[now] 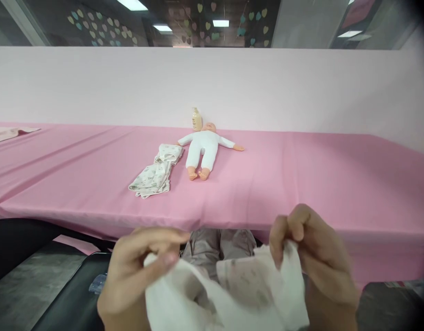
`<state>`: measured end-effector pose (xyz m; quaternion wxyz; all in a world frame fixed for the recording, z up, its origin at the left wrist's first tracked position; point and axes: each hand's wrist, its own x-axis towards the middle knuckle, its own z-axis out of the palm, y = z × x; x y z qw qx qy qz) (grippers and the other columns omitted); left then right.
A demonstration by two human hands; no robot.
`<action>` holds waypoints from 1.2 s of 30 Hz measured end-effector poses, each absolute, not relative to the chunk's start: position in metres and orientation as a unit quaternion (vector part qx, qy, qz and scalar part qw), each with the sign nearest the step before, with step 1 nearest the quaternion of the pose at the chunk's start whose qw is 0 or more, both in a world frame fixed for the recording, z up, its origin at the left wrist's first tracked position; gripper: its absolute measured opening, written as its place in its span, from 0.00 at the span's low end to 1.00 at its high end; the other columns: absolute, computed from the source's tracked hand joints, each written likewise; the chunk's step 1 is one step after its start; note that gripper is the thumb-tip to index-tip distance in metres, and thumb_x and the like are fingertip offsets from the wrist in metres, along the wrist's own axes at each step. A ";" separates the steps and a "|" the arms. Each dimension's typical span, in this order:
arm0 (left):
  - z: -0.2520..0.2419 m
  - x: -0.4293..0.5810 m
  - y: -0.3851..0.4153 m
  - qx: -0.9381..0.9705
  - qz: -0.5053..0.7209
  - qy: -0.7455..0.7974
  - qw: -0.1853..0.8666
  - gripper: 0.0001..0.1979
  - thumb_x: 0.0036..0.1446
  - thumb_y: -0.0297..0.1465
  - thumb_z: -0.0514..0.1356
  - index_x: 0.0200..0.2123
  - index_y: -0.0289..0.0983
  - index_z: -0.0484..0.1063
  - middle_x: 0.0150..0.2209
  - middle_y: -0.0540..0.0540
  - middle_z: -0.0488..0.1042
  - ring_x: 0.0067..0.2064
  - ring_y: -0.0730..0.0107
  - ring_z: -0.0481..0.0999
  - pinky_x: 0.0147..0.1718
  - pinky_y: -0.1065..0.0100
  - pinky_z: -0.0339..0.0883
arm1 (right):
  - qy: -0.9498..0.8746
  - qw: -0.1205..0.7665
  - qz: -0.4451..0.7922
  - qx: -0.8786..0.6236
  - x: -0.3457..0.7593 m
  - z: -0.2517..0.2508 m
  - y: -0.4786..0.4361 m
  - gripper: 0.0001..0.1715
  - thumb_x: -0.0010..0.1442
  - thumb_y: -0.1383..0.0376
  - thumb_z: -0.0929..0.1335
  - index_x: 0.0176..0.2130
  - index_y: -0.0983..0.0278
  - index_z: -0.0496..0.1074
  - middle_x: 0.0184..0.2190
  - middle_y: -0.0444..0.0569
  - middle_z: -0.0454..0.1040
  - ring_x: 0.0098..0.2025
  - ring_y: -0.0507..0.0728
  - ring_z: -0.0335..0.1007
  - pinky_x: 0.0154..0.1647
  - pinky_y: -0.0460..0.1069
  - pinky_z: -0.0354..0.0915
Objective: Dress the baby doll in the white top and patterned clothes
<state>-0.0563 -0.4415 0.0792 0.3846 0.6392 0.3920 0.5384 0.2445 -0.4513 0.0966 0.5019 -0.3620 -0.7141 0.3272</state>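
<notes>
Low in the head view, my left hand (139, 271) and my right hand (311, 257) hold up a thin white cloth (260, 294) between them. Its near side is plain white, and a faint small print shows on part of it. The left fingers and thumb close round one edge, while the right thumb and fingers pinch the opposite upper edge. A fold gapes near the left hand. Blur and the lower frame edge hide what kind of piece it is.
A baby doll (205, 147) in a white suit lies face up on the pink-covered table (301, 184). Left of it are folded printed baby clothes (153, 174). A pump bottle (196, 120) stands behind by the white wall. A black chair (77, 294) is at lower left.
</notes>
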 end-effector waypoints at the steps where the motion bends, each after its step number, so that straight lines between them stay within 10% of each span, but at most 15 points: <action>1: 0.079 -0.063 -0.430 0.632 0.535 0.402 0.390 0.08 0.54 0.39 0.64 0.32 0.42 0.80 0.16 0.53 0.64 0.18 0.74 0.62 0.17 0.71 0.58 | -0.715 0.510 0.316 -0.359 0.247 0.094 -0.445 0.11 0.65 0.66 0.59 0.31 0.59 0.50 0.25 0.43 0.63 0.21 0.50 0.57 0.18 0.45 0.53; 9: 0.061 -0.065 -0.404 0.817 0.091 0.359 0.443 0.20 0.63 0.28 0.49 0.47 0.45 0.79 0.46 0.46 0.79 0.47 0.62 0.78 0.49 0.65 0.69 | -0.824 0.306 -0.087 -0.470 0.272 0.052 -0.418 0.21 0.48 0.83 0.58 0.26 0.64 0.72 0.30 0.49 0.66 0.29 0.52 0.61 0.25 0.47 0.54; 18: 0.033 -0.050 -0.410 0.816 0.147 0.525 0.193 0.29 0.55 0.20 0.44 0.58 0.36 0.69 0.49 0.38 0.73 0.50 0.59 0.75 0.51 0.60 0.68 | -0.822 0.181 -0.258 -0.474 0.281 0.024 -0.419 0.22 0.50 0.84 0.61 0.31 0.64 0.76 0.36 0.52 0.71 0.34 0.57 0.65 0.32 0.50 0.59; 27: 0.024 -0.080 -0.424 0.782 0.213 0.541 0.227 0.22 0.65 0.34 0.50 0.61 0.42 0.67 0.59 0.45 0.70 0.59 0.59 0.71 0.58 0.57 0.63 | -0.834 0.247 -0.031 -0.492 0.270 0.041 -0.424 0.12 0.63 0.70 0.62 0.40 0.65 0.74 0.30 0.47 0.69 0.32 0.54 0.66 0.30 0.47 0.60; 36: 0.017 -0.068 -0.424 0.699 0.386 0.518 0.306 0.17 0.59 0.38 0.61 0.50 0.46 0.77 0.47 0.50 0.79 0.47 0.63 0.80 0.49 0.69 0.72 | -0.855 0.265 0.323 -0.306 0.272 0.065 -0.448 0.32 0.55 0.78 0.59 0.55 0.60 0.72 0.30 0.45 0.64 0.32 0.50 0.61 0.31 0.44 0.61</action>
